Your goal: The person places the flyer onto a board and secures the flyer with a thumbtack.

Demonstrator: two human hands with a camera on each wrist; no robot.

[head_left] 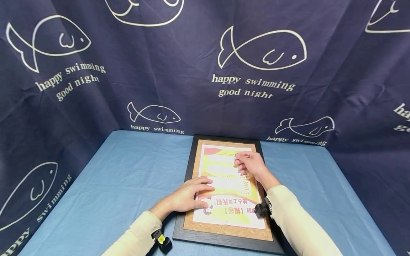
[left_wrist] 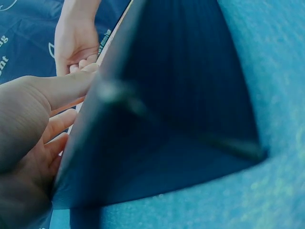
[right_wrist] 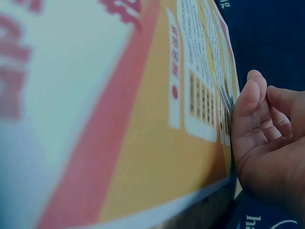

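Observation:
A black-framed cork board (head_left: 188, 164) lies on the blue table (head_left: 121, 177). On it is a flyer (head_left: 229, 186) in yellow, pink and white with red print. My left hand (head_left: 189, 197) rests flat on the flyer's left edge, fingers straight. My right hand (head_left: 250, 164) hovers over the flyer's upper right part with its fingers curled and the tips close together. In the right wrist view the right hand (right_wrist: 267, 138) has its thumb against the flyer (right_wrist: 119, 119), and nothing shows between the fingers. The left wrist view shows the left hand (left_wrist: 28, 129) beside the dark frame (left_wrist: 167, 119).
A dark blue cloth (head_left: 192, 53) printed with white fish and words hangs behind and on both sides of the table. Blue cloth surface lies to the left and right of the board. Small black cameras sit on both wrists (head_left: 262, 209).

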